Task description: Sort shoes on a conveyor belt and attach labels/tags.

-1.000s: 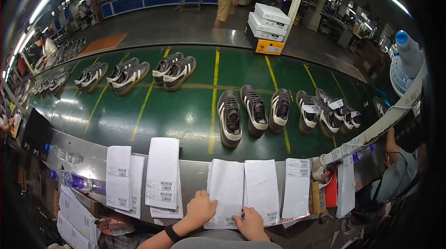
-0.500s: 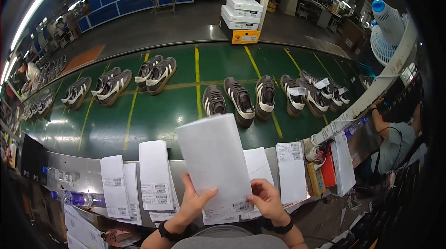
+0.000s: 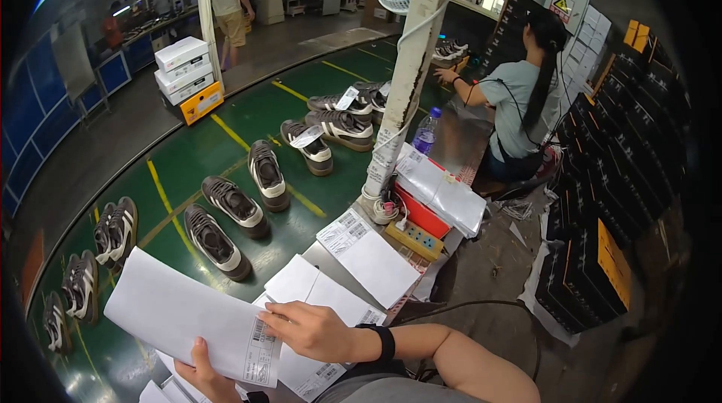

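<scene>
A stack of white barcode label sheets (image 3: 188,316) is held tilted over the near edge of the conveyor. My left hand (image 3: 207,379) grips it from below, thumb on top, its other fingers mostly hidden underneath. At the printed end, my right hand (image 3: 312,330) closes its fingertips on the edge beside the barcodes; exactly what the tips pinch is too small to tell. Beneath lie more label sheets (image 3: 301,282) on the metal ledge. Beyond the stack, a brown shoe with white stripes (image 3: 216,241) stands on the green conveyor belt (image 3: 173,207), with several similar shoes around it.
A white post (image 3: 406,64) rises at the belt's near edge, beside a power strip (image 3: 414,241) and a red tray (image 3: 421,207) with papers. A seated person (image 3: 519,94) works farther right. Black boxes (image 3: 594,252) are stacked at right, white boxes (image 3: 183,64) across the belt.
The view has swung to the right, bringing the seated person and black boxes into sight. My right hand has moved from the sheets' lower corner to over their printed end. My left keeps its hold.
</scene>
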`<state>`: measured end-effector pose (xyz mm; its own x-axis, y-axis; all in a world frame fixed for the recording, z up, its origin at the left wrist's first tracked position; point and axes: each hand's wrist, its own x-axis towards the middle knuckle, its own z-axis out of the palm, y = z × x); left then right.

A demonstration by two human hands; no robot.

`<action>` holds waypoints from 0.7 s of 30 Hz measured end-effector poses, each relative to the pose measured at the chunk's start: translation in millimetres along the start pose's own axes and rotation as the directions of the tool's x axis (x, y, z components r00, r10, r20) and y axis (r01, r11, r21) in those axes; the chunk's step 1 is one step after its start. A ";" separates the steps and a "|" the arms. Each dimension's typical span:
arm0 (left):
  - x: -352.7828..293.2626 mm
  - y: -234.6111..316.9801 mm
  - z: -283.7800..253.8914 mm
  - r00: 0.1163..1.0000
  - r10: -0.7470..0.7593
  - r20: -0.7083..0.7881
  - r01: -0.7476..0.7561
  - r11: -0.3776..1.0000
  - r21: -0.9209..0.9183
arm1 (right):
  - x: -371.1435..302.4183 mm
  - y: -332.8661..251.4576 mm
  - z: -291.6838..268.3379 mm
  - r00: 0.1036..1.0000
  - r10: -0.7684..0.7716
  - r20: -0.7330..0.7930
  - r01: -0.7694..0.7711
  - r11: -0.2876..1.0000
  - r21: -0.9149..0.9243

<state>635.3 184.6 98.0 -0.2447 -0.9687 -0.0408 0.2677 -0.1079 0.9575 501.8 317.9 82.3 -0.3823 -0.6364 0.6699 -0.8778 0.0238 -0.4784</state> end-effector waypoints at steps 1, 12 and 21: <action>2.6 -1.4 -3.7 0.998 0.006 0.065 -0.008 1.000 0.028 | -1.0 1.1 -1.4 1.000 -0.008 -0.005 0.008 0.998 0.057; 24.7 -10.3 -89.4 0.563 0.762 0.321 -0.402 -0.087 0.911 | -10.2 -0.5 -38.1 0.984 -0.096 0.151 -0.013 0.802 0.597; -12.5 -28.9 2.6 0.680 -0.624 0.385 -0.440 0.072 0.895 | -1.8 47.1 -62.5 0.943 0.032 0.331 -0.215 0.819 0.532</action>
<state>628.3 200.4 71.5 -0.6920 -0.5059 -0.5149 -0.7072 0.6183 0.3430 443.1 368.4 94.1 -0.2928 -0.8549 0.4283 -0.4832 -0.2542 -0.8378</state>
